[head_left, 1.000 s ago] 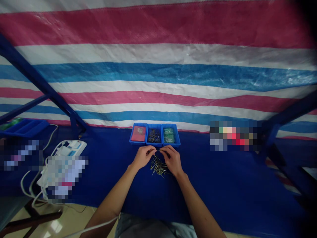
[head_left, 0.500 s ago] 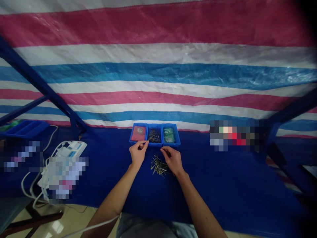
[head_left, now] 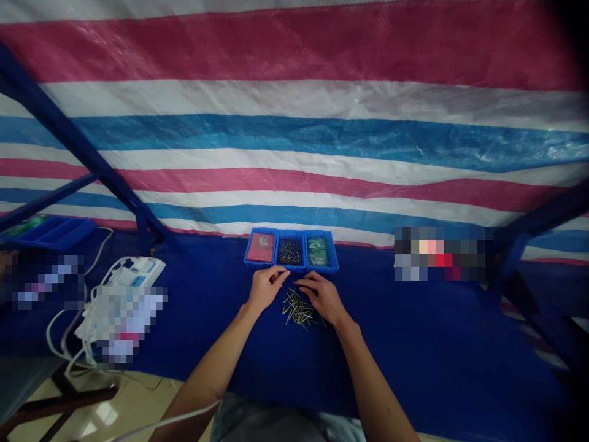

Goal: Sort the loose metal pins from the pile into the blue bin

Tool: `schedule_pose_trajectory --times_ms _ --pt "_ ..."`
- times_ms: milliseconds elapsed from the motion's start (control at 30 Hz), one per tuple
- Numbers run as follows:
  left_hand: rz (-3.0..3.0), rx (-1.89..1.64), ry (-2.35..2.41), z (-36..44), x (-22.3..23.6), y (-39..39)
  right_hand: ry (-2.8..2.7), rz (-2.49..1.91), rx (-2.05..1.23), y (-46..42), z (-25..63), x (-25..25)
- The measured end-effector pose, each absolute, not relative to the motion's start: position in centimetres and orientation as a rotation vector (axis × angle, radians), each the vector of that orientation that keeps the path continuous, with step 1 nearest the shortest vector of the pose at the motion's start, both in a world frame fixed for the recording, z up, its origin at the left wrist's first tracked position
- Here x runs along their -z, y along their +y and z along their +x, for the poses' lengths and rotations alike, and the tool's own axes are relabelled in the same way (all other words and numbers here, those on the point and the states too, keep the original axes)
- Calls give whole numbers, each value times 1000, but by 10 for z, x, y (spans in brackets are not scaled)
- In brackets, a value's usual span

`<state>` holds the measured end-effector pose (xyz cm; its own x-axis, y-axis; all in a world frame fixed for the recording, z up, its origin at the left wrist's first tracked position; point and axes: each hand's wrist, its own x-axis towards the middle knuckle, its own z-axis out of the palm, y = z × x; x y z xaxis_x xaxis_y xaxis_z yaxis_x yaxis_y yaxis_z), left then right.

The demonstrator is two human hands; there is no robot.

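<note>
in the head view, the pile of thin metal pieces (head_left: 299, 310) lay on the blue table (head_left: 414, 344) between my left hand (head_left: 265, 288) and my right hand (head_left: 326, 299), just nearer me than their tips. both were loosely curled, but i couldn't tell whether either pinched a piece.

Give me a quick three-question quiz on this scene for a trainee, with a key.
1. Multiple choice: as pictured, which of the three blue bins holds the dark, thin pieces? A) left, B) middle, C) right.
2. Short answer: which hand is nearer the loose pile of thin metal pieces?
3. True or false: the loose pile lies inside one of the bins.

Key:
1. B.
2. The right hand.
3. False; it lies on the blue tabletop, in front of the bins.
</note>
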<state>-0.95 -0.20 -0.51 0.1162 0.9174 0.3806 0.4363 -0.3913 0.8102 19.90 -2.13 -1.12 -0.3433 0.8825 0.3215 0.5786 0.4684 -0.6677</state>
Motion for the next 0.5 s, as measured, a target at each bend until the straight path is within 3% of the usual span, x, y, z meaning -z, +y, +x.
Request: schedule_pose_trajectory --times_ms 500 --pt "1979 -1058 1323 -11 3 -1 -2110 -1193 -548 -22 195 13"
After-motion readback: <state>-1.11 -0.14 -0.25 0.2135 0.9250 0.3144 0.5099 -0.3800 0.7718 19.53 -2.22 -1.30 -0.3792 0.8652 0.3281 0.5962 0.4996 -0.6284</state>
